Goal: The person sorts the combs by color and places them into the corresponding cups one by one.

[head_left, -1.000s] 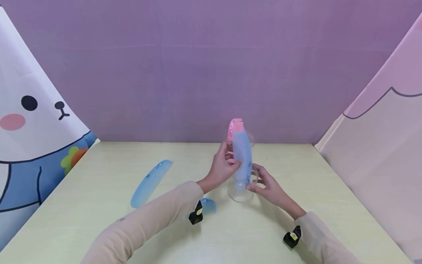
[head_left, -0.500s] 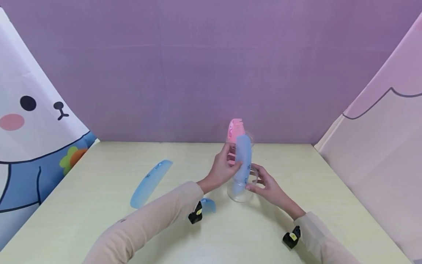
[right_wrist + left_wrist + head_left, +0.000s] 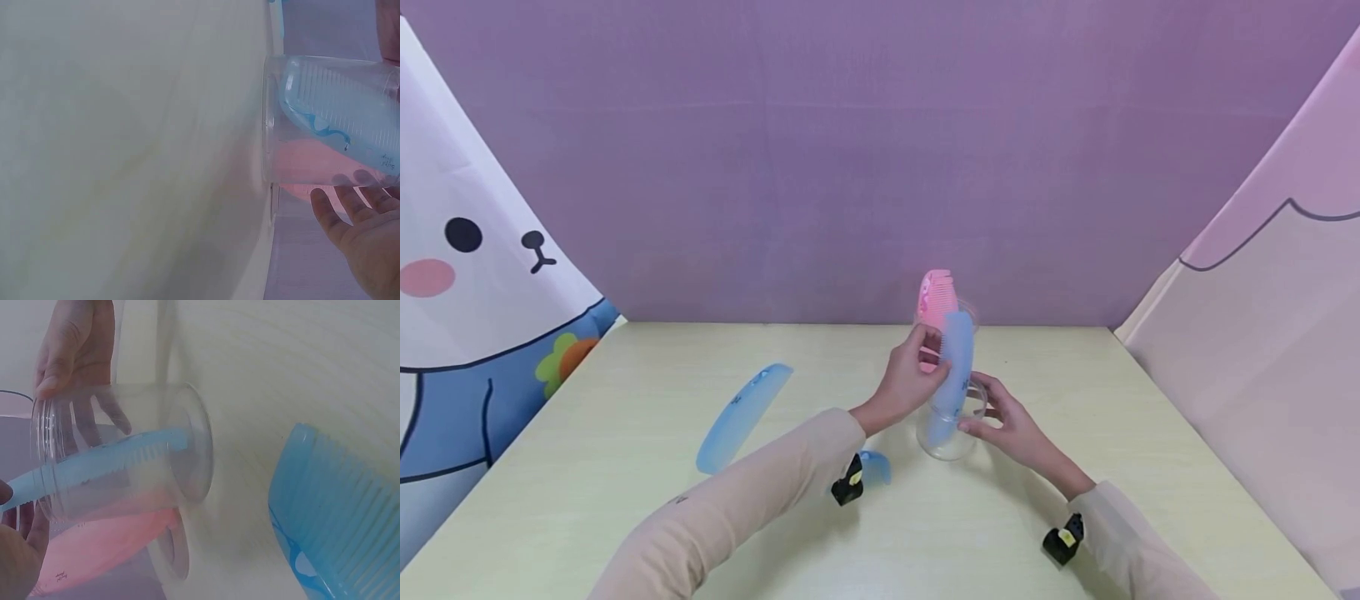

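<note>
1. Purple cloth [image 3: 880, 167] backs the table [image 3: 985, 542] in the head view; right of center, the fingers of the left hand [image 3: 904, 385] grasp a blue comb [image 3: 960, 360], its lower end inside a clear cup [image 3: 962, 448].
2. Left wrist view: a second blue comb [image 3: 325, 519] lies lower right.
3. Right wrist view: the fingers of the right hand [image 3: 372, 247] hold the cup at right.

Long beige sleeves [image 3: 737, 508], black wrist cameras [image 3: 846, 490] with small yellowish patches [image 3: 1067, 538], perhaps labels

Held blue comb [image 3: 958, 358], lettering [image 3: 387, 162] illegible
</note>
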`<act>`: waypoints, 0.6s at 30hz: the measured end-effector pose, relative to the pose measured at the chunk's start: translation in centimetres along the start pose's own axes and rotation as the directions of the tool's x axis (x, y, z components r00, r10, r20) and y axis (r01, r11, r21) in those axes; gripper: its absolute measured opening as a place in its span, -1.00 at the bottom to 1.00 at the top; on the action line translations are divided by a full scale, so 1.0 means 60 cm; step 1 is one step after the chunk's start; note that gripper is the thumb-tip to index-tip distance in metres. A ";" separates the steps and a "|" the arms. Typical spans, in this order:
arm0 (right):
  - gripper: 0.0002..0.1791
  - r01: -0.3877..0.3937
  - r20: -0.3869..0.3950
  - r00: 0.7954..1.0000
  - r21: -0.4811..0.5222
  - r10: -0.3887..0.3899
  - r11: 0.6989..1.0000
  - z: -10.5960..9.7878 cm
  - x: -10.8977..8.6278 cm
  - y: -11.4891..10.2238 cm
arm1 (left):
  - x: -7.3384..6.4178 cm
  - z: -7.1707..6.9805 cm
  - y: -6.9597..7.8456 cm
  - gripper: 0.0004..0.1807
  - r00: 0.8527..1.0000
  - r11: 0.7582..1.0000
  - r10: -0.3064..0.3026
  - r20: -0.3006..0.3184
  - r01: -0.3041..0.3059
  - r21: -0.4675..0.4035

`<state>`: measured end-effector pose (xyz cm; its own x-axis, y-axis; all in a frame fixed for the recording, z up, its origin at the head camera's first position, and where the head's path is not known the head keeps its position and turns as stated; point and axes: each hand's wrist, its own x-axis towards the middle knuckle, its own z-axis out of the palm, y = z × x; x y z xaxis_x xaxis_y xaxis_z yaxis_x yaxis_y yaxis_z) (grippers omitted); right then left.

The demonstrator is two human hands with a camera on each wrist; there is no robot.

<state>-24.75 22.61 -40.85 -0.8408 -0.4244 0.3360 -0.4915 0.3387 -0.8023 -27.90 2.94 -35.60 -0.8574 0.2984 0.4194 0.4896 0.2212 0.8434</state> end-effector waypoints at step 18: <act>-0.28 0.000 -0.007 1.000 -0.002 0.000 1.000 0.001 0.002 -0.001 | 0.007 -0.017 -0.019 -0.54 0.996 0.996 -0.089 0.008 0.089 0.018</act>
<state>-24.78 22.51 -40.78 -0.8424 -0.4184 0.3396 -0.4921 0.3406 -0.8012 -29.00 1.84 -36.07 -0.8963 0.2846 0.3400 0.4142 0.2633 0.8713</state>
